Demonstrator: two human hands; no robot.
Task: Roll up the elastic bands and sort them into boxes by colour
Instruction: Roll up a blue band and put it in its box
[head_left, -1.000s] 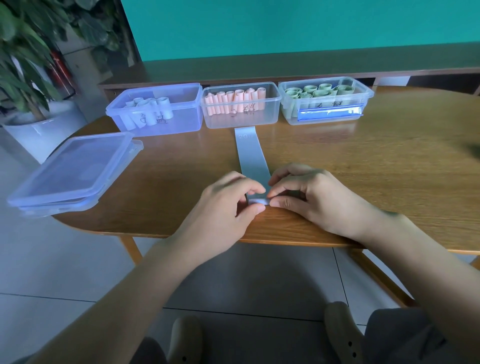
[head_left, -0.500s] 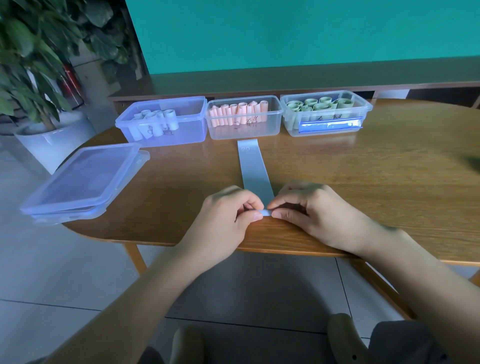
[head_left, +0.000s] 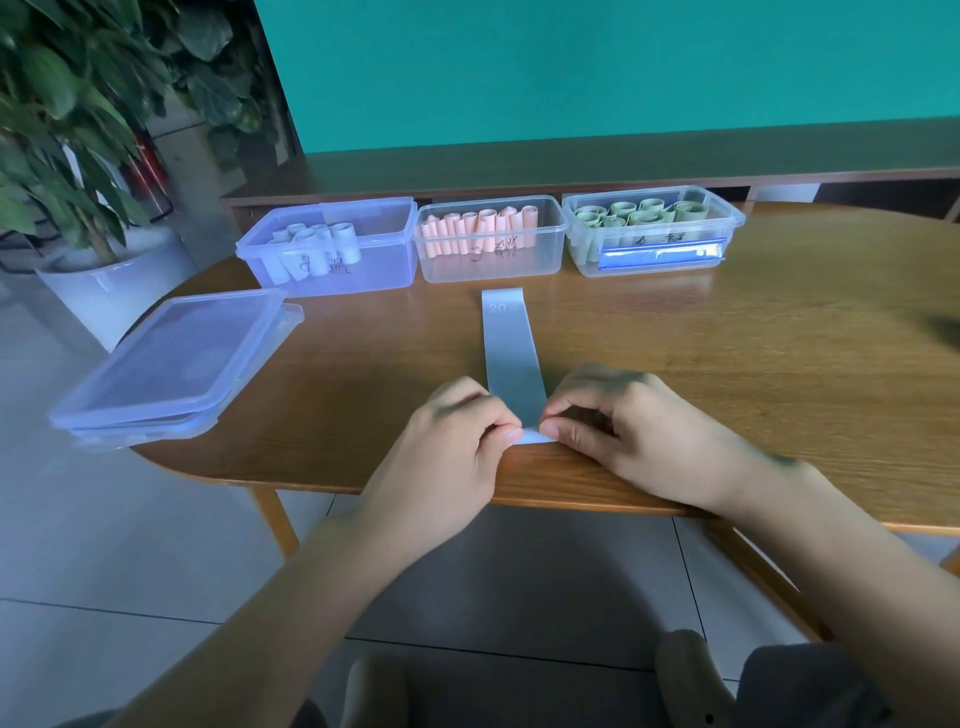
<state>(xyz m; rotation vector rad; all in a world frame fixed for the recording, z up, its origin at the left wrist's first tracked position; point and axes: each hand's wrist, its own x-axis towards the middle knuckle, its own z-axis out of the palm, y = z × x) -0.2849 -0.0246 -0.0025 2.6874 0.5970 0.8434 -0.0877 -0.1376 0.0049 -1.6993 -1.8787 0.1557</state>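
The pale blue elastic band (head_left: 511, 358) lies flat on the table (head_left: 727, 374); the left hand (head_left: 452, 441) and right hand (head_left: 628, 431) pinch its near end. It looks thin, limp, light: best gripped at both near corners.

- I am looking at a pale blue-grey band (head_left: 511, 358) with a faint white "20" printed on its far end.
- The left box (head_left: 332, 249) is showing a blue tint, with white rolls (head_left: 317, 244) inside.
- The middle box (head_left: 491, 239) is looking clear, holding salmon-pink rolls (head_left: 483, 231).
- The right box (head_left: 652, 231) is holding pale green rolls (head_left: 639, 213) and a bright blue strip (head_left: 660, 255).
- The lids (head_left: 171, 364) are showing translucent blue.
- The table (head_left: 727, 364) is showing brown wood grain.
- The wall (head_left: 571, 67) is looking teal.
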